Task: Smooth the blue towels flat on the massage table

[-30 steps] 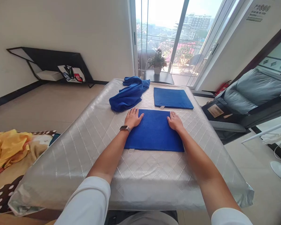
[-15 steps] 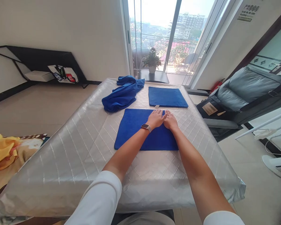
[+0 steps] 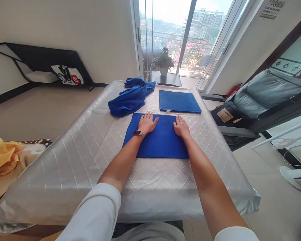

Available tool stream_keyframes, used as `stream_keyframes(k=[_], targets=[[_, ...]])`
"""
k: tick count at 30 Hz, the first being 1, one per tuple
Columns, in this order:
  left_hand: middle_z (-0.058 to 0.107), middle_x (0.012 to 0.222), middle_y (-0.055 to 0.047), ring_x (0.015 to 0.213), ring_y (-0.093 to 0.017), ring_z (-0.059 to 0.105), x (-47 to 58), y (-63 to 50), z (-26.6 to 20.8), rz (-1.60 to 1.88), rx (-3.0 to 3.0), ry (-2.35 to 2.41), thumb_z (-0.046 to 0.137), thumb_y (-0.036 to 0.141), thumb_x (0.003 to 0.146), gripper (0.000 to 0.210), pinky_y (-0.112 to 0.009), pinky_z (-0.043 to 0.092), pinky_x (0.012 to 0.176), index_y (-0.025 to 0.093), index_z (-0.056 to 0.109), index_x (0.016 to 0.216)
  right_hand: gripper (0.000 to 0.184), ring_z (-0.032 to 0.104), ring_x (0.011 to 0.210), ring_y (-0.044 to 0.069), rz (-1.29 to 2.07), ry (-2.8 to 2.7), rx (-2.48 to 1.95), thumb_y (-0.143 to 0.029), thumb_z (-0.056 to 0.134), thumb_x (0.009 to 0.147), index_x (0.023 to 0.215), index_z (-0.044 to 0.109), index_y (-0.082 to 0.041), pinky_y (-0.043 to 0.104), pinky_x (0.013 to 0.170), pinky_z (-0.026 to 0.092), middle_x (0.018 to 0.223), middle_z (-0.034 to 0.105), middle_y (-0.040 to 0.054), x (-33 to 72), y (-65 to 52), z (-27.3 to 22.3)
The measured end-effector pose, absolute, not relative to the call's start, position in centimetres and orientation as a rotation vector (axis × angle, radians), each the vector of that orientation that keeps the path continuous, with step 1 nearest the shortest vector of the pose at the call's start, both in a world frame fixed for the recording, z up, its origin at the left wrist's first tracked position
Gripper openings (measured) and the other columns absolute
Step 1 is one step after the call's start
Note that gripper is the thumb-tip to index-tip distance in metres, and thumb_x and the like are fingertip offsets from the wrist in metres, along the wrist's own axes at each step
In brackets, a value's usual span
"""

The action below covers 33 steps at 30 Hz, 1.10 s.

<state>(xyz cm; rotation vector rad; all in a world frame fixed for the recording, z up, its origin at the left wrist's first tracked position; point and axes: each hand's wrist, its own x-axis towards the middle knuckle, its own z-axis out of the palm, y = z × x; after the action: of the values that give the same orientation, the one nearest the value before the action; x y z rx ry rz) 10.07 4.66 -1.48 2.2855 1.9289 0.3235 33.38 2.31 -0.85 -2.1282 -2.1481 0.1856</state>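
Note:
A blue towel point(image 3: 163, 142), flat and roughly rectangular, lies on the silver quilted table cover point(image 3: 90, 174) in front of me. My left hand point(image 3: 147, 124), with a watch on the wrist, rests flat on its far left part, fingers stretched out. At its far right part my right hand point(image 3: 181, 126) lies palm down, fingers extended forward. Neither hand holds anything. Just beyond is a second blue towel point(image 3: 180, 101), folded flat, with a small white tag at its near edge. To its left lies a crumpled blue towel point(image 3: 131, 98).
A grey recliner point(image 3: 256, 100) with a black bag stands close to the table's right side. Behind the far edge, a potted plant point(image 3: 164, 62) sits on a chair by the glass door. Yellow cloth point(image 3: 5, 157) lies at the left.
My left hand has slid left across the near towel, away from my right hand. The right hand has stayed near the towel's far right part. The view has tilted slightly.

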Motion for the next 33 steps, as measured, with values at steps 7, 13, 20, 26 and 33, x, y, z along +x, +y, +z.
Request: stream_keyframes(k=[7,13,20,26,33], targets=[[0.029,0.169,-0.016,0.157,-0.027,0.023,4.2,4.8,-2.1,0.356,2.21,2.09,0.012,0.065,0.102,0.085,-0.043,0.015,0.128,0.006,0.033,0.16,0.066,0.018,0.158,0.022,0.19,-2.143,-2.118,-0.039,0.023,0.107,0.163,0.025,-0.005,0.037,0.128,0.015,0.171,0.022,0.0126,33.5,2.3,-0.8],[0.029,0.169,-0.016,0.157,-0.027,0.022,4.9,4.2,-1.7,0.373,2.18,2.096,0.014,0.065,0.102,0.085,-0.042,0.014,0.129,0.006,0.033,0.16,0.06,0.028,0.155,0.022,-0.026,-2.075,-2.026,-0.027,0.029,0.104,0.158,0.036,-0.003,0.04,0.128,0.015,0.166,0.035,0.0151,33.0,1.4,-0.4],[0.031,0.168,-0.017,0.157,-0.027,0.024,4.7,4.2,-1.8,0.427,2.188,2.089,0.018,0.063,0.102,0.081,-0.045,0.018,0.128,0.009,0.035,0.159,0.063,0.024,0.157,0.025,0.046,-2.152,-2.097,-0.036,0.023,0.106,0.16,0.033,-0.004,0.044,0.127,0.018,0.168,0.031,0.0151,32.6,-1.7,0.1],[0.029,0.168,-0.016,0.157,-0.027,0.022,4.7,4.3,-1.8,0.423,2.18,2.092,0.017,0.064,0.102,0.082,-0.044,0.016,0.128,0.009,0.034,0.159,0.068,0.016,0.159,0.024,0.142,-2.195,-2.144,-0.045,0.019,0.108,0.163,0.024,-0.005,0.04,0.128,0.016,0.171,0.019,0.014,32.9,-3.6,-1.1],[0.03,0.168,-0.018,0.157,-0.028,0.024,4.7,4.2,-1.9,0.414,2.192,2.11,0.017,0.062,0.103,0.082,-0.044,0.017,0.128,0.005,0.035,0.159,0.069,0.015,0.159,0.024,0.176,-2.182,-2.138,-0.045,0.02,0.108,0.163,0.024,-0.004,0.041,0.128,0.015,0.172,0.018,0.0133,32.9,-3.5,-1.2]])
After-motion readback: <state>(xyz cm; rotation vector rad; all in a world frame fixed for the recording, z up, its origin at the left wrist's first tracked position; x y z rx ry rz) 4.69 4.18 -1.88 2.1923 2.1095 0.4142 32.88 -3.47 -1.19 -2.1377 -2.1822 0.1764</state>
